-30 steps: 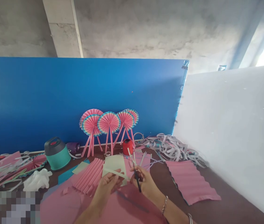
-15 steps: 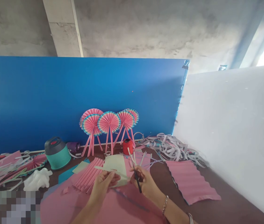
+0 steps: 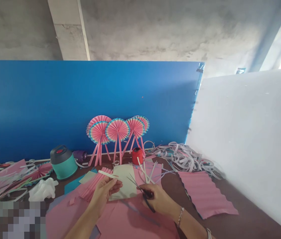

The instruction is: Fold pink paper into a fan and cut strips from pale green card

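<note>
My left hand (image 3: 106,190) pinches a short pale paper strip (image 3: 107,174) above the left edge of a pale green sheet (image 3: 124,176). In my right hand (image 3: 157,198) are black-handled scissors (image 3: 145,192), their blades parted and pointing up-left over the same sheet. Pink pleated paper (image 3: 93,187) lies just left of my left hand. Beyond my right hand, several thin pale strips (image 3: 152,172) rest on pink paper. Large pink sheets (image 3: 130,220) spread beneath both hands.
Pink paper fans (image 3: 117,130) stand against the blue board, with a red spool (image 3: 137,155) beside them. A teal container (image 3: 64,166) and crumpled white plastic (image 3: 43,190) are left. Curled strips (image 3: 185,157) and a rippled pink sheet (image 3: 208,192) lie right.
The strip in my left hand looks shorter, and that hand has moved slightly up. The scissors have turned to point up-left with blades apart. The view has shifted slightly.
</note>
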`<state>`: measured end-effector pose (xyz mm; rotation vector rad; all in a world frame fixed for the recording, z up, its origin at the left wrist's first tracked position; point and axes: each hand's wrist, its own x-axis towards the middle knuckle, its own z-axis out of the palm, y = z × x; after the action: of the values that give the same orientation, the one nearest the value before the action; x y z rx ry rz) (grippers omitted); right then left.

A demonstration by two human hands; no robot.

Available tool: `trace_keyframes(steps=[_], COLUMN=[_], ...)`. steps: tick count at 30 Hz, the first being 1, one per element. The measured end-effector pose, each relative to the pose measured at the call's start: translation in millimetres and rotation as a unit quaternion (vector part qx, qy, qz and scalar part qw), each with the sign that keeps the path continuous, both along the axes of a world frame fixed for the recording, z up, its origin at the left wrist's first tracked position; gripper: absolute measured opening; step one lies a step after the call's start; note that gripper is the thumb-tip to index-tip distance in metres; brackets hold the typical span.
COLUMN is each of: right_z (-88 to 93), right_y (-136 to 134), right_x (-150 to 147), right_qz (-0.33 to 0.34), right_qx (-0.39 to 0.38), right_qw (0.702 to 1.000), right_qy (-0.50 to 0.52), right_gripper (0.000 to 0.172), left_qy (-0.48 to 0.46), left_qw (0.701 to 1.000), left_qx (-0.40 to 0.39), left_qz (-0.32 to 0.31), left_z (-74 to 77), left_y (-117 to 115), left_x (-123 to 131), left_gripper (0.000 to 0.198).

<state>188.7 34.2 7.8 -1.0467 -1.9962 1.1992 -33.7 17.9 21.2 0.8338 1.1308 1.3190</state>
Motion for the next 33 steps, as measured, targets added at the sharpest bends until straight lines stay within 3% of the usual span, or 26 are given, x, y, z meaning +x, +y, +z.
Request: trace_keyframes(steps=[8,13,25,33], right_z=[0.9,2.4,17.6,0.9], right_y=[-2,-5,-10,-3], right_x=[2,1,0,-2], right_qz=[0.027,0.039,0.041,0.004], right_qx=[0.041,0.048,0.046,0.022], right_qw=[0.998,0.998,0.997,1.0], right_qy=[-0.03,-0.029,-0.038,-0.012], right_gripper=[0.025,0.018,0.019,0.026], left_qy=[0.029,0.036,0.037,0.051], left_qw=[0.999,0.999,0.999,0.998], left_qx=[-0.036,-0.016,-0.01,-0.013], left_qz=[-0.004,0.0,-0.026,-0.02], left_z=[9.7,13.0,-1.1,-0.3], left_y=[-5,-7,0,-2], left_x=[4,5,-1,2], left_gripper=[0.03,0.032,0.029,0.03])
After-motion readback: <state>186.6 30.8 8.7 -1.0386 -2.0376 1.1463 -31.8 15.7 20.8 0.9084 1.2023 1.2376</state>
